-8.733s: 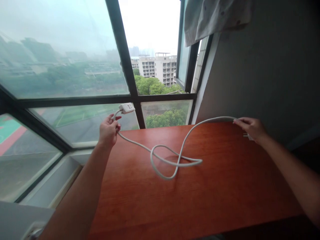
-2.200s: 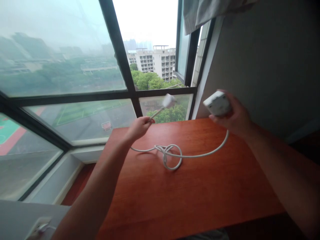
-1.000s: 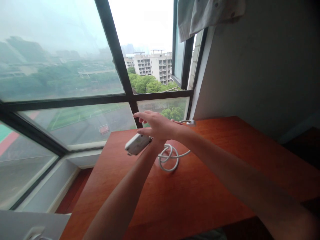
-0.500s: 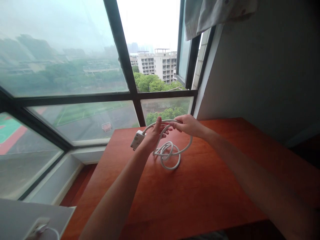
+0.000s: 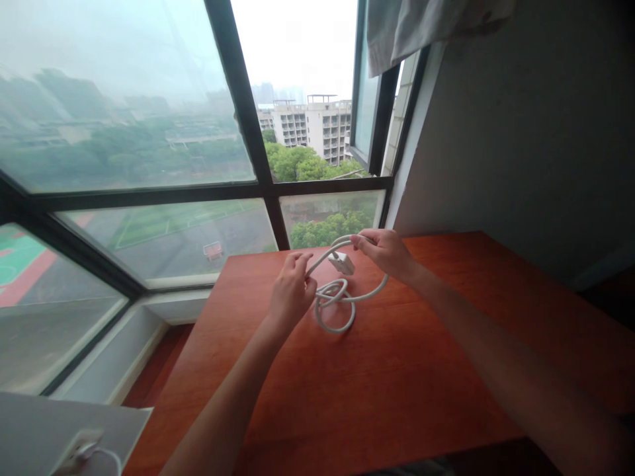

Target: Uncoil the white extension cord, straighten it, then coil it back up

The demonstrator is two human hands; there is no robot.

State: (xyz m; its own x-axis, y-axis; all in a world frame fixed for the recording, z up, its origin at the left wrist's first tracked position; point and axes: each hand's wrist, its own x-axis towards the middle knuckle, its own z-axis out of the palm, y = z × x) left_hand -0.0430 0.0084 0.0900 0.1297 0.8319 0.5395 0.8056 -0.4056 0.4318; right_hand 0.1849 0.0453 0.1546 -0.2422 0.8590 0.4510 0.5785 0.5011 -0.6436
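Observation:
A white extension cord (image 5: 333, 305) lies partly coiled and tangled on the reddish wooden table (image 5: 397, 383), near its far edge. My left hand (image 5: 292, 292) pinches the cord just left of the coil, fingers curled round it. My right hand (image 5: 384, 252) grips a raised loop of the same cord a little above the table. The cord's white socket block (image 5: 341, 262) hangs between my two hands, just above the coil.
Large windows with dark frames (image 5: 248, 132) stand behind the table. A grey wall (image 5: 520, 132) runs along the right, and cloth (image 5: 421, 26) hangs at the top. A white ledge with a small white plug and cable (image 5: 82, 453) sits at bottom left.
The socket block has passed from the left side of my left hand to between both hands. My hands have drawn slightly apart, and the loop is now held by the right hand.

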